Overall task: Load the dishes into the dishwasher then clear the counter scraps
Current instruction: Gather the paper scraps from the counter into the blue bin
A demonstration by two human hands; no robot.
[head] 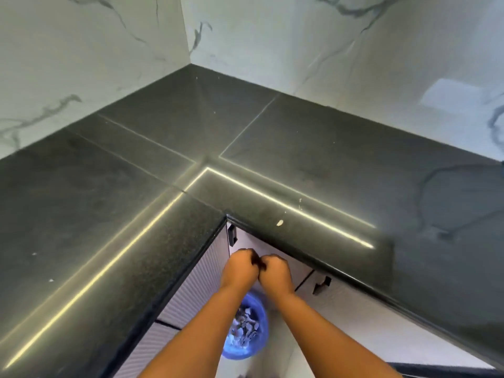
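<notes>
Head view | left hand [240, 267] and right hand [276, 271] fisted, knuckles touching, over blue bin [246, 327] | pale scrap [279, 222] on tabletop [136, 186] edge

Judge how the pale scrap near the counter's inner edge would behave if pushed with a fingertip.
The pale scrap looks small and flat, so it is probably light and would slide, not roll. The dark counter looks glossy, so little should hold it; lying near the edge, it could easily drop off.

Bench [313, 165]: dark polished stone, L-shaped corner | scrap [279, 222]: pale, near inner front edge | crumbs [300, 202]: small pale specks, just beyond
</notes>
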